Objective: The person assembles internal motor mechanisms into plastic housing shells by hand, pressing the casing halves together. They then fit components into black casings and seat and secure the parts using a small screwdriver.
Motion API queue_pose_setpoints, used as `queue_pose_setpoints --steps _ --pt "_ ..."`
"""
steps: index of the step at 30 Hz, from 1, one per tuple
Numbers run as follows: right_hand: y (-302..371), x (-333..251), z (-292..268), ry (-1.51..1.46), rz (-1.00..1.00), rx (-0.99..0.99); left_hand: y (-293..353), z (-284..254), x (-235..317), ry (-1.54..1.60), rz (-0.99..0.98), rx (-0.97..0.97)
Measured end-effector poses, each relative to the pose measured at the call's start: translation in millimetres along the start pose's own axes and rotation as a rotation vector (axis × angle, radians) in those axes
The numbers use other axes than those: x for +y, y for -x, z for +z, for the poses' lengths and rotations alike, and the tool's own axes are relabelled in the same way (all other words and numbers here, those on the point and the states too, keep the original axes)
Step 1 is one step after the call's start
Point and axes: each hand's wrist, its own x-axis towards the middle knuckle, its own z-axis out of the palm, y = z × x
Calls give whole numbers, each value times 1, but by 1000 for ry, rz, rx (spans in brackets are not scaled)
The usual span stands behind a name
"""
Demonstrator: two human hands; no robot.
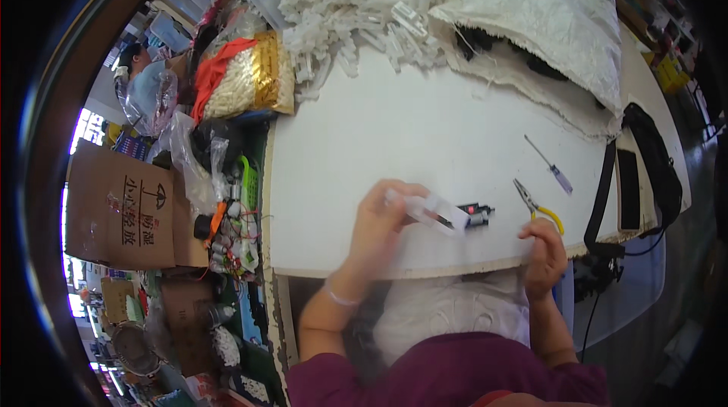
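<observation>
My left hand (381, 217) is closed on a translucent white plastic piece (444, 214), held just above the near part of the white table. Its shape looks like a small open frame or holder, and motion smears it a little. Just beyond and beside it lie several small black parts (478, 217), one with a red spot. At the table's near edge is my right hand (544, 259), its fingers curled; whatever they may hold is hidden. Pliers (540, 206) with yellow handles lie just past its fingers. A screwdriver (552, 167) with a clear purplish handle rests farther off.
A big heap of translucent plastic pieces (349, 5) covers the far side of the table (364, 142). A white woven sack (538, 20) with black contents stands far right. A black strap (648, 157) lies at the right edge. Bags and a cardboard box (121, 206) crowd the left.
</observation>
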Motion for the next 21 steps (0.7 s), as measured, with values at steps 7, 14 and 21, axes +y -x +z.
queue_pose_setpoints --steps 7,14,21 --pt "-14 -37 13 -179 332 -437 27 16 -31 -121 207 -186" --pt "-38 -32 5 193 -73 -397 18 21 -12 -843 189 -103" --pt "-52 0 10 338 -174 -532 8 5 -33 -1461 508 -67"
